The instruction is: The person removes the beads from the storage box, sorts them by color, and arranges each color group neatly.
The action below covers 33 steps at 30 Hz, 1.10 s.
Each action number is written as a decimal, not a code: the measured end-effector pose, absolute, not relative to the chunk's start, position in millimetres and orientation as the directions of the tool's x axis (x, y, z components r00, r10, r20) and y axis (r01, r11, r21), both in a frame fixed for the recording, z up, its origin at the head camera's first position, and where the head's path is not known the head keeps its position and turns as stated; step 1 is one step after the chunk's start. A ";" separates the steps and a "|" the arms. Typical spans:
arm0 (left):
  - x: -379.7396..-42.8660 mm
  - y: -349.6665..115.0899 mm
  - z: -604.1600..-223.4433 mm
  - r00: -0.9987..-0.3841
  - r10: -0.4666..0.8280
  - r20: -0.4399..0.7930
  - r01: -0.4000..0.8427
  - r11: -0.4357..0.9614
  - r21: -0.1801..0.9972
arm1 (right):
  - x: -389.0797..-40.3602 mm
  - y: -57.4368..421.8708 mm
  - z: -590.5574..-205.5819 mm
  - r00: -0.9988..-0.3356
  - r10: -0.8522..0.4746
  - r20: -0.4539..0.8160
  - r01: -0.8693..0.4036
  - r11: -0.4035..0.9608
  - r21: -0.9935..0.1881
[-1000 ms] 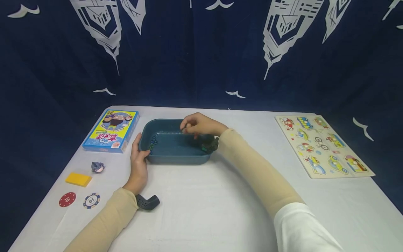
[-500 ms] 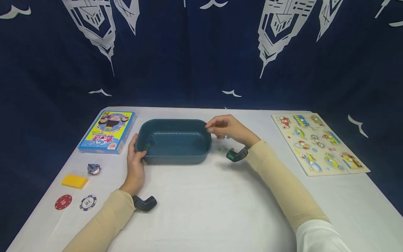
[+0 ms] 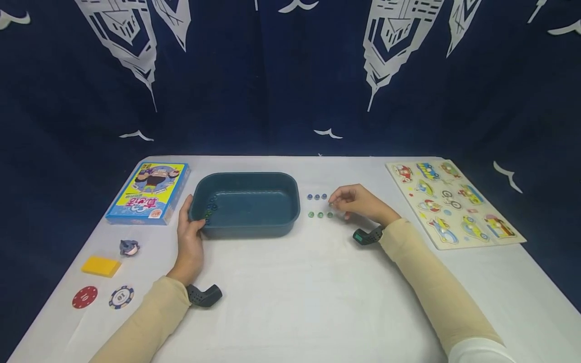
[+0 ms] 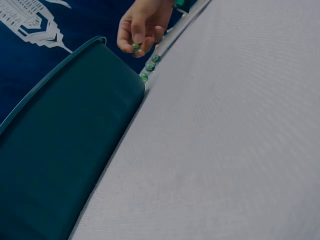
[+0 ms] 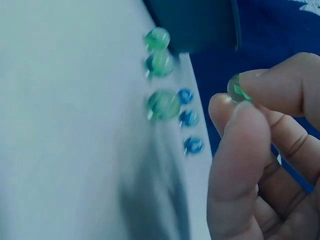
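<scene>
My left hand [image 3: 189, 247] grips the left side of a dark teal plastic basin [image 3: 249, 231], thumb over the rim and fingers along the outer wall. Several blue and green marbles [image 3: 211, 205] lie at that end inside it. Between thumb and fingertips, my right hand [image 3: 363, 204] pinches a green marble [image 5: 239, 90], raised above the table. Just left of that hand, three blue marbles [image 3: 317, 196] form one row and three green marbles [image 3: 320, 215] form another nearer row on the white cloth.
A blue and yellow card box [image 3: 152, 191] lies at the left. In front of it are a small shark figure [image 3: 129, 247], a yellow block [image 3: 101, 266], a red chip [image 3: 84, 297] and a white-and-blue chip [image 3: 121, 297]. A wooden picture puzzle [image 3: 454, 204] lies at the right.
My right hand has moved from over the basin to the right, carrying the green marble to the end of the marble rows. The left hand keeps its grip on the basin. The view has shifted slightly.
</scene>
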<state>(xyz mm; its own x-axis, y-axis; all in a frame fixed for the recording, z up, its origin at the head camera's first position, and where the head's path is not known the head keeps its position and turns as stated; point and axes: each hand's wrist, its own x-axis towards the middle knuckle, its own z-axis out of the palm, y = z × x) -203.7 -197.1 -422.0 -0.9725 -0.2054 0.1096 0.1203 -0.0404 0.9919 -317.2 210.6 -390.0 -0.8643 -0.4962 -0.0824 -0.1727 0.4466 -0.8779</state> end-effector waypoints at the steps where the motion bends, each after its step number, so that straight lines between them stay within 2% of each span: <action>1: -203.6 -197.2 -422.1 -0.973 -0.203 0.108 0.118 -0.038 0.992 | -316.4 213.2 -392.1 -0.867 -0.492 -0.081 -0.171 0.447 -0.878; 13: -203.8 -196.9 -421.1 -0.975 -0.198 0.104 0.117 -0.057 0.991 | -318.4 231.3 -417.7 -0.883 -0.463 -0.077 -0.153 0.439 -0.885; 33: -202.0 -195.5 -420.8 -0.975 -0.199 0.096 0.113 -0.077 0.991 | -313.2 231.2 -417.7 -0.878 -0.471 -0.082 -0.156 0.446 -0.881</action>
